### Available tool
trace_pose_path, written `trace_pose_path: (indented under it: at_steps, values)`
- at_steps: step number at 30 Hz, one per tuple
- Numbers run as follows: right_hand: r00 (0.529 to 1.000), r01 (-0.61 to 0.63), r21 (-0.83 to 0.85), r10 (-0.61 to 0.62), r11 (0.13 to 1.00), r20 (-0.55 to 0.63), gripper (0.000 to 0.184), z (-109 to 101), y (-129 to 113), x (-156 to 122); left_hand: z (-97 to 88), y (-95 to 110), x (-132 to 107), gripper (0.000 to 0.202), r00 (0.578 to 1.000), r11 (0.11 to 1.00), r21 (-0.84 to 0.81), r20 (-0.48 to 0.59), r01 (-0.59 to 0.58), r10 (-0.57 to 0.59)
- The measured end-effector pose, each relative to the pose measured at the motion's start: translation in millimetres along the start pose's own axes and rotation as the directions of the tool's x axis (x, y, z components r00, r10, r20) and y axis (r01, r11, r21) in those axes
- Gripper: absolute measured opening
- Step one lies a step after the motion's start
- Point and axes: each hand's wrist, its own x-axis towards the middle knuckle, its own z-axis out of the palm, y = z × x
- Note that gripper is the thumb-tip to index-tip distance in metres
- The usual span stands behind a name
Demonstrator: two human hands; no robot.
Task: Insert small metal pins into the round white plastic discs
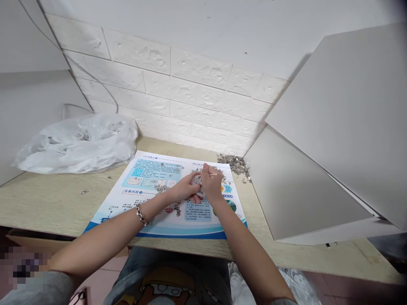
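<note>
Both my hands meet over a printed blue-and-white poster (149, 203) lying on the wooden table (51, 203). My left hand (186, 188), with a bead bracelet on its wrist, is curled around a small pale object (196, 179) that I cannot make out. My right hand (211, 183) is pinched on a thin wooden stick (213, 174) pointing right, right above that object. Small silvery metal parts (161, 187) lie scattered on the poster beside my hands.
A heap of the small metal parts (234, 163) sits by the brick wall. A crumpled white plastic bag (79, 144) lies at the left. Large grey-white boards (333, 140) lean over the table's right side.
</note>
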Motion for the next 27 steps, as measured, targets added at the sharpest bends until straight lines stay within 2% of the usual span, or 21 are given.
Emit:
trace_pose_path:
  at_steps: [2,9,15,19,27]
  values:
    - [1.000,0.013,-0.005,-0.013,1.000,-0.005,0.041,1.0,-0.6,-0.2,-0.5,0.7,-0.8,0.057,1.000,1.000,-0.001,-0.004,-0.005,0.005]
    - [0.994,-0.070,-0.009,0.069,0.998,-0.079,0.042,-0.9,-3.2,1.5,3.3,8.3,-2.6,0.059,1.000,1.000,-0.027,-0.012,0.004,-0.005]
    - [0.995,-0.050,0.018,0.051,0.999,-0.080,0.043,-0.5,-1.2,0.8,4.0,8.9,-3.3,0.058,1.000,1.000,-0.014,-0.011,-0.001,0.001]
    - [0.991,-0.093,0.046,0.097,0.995,-0.091,0.043,-1.7,-2.7,1.0,5.1,8.4,-3.5,0.057,1.000,1.000,-0.017,-0.024,0.001,-0.001]
    - [0.996,-0.091,0.047,0.092,0.995,-0.016,0.042,-6.7,-3.4,1.9,6.8,7.5,-3.2,0.050,0.999,0.999,-0.051,-0.036,-0.005,0.003]
